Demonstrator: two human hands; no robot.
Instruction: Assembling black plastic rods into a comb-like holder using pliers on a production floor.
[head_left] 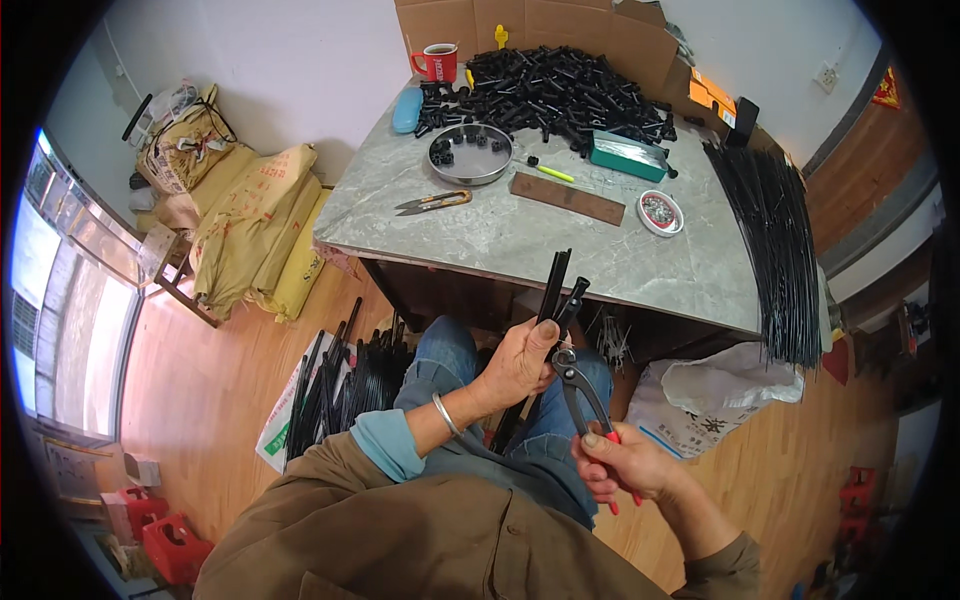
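Note:
Above my lap, my left hand point(515, 366) is closed around a few black rods point(555, 282), which stand tilted up toward the table's front edge. One rod has a thicker black fitting at its top. Just to the right, my right hand point(628, 462) grips the red handles of dark end-cutting pincers point(577, 378). Their jaws are right beside my left fingers, against the rods; what lies between the jaws is too small to make out. More black rods point(370, 385) rest in a bundle on a white sack by my left leg.
On the grey table point(400, 230) are thread snips point(434, 203), a round metal tray point(468, 178), a brown bar point(568, 199), a teal box point(628, 157), a small white dish point(660, 222), a heap of black fittings point(560, 95) and long black strands point(775, 250). A white sack point(700, 400) stands below right.

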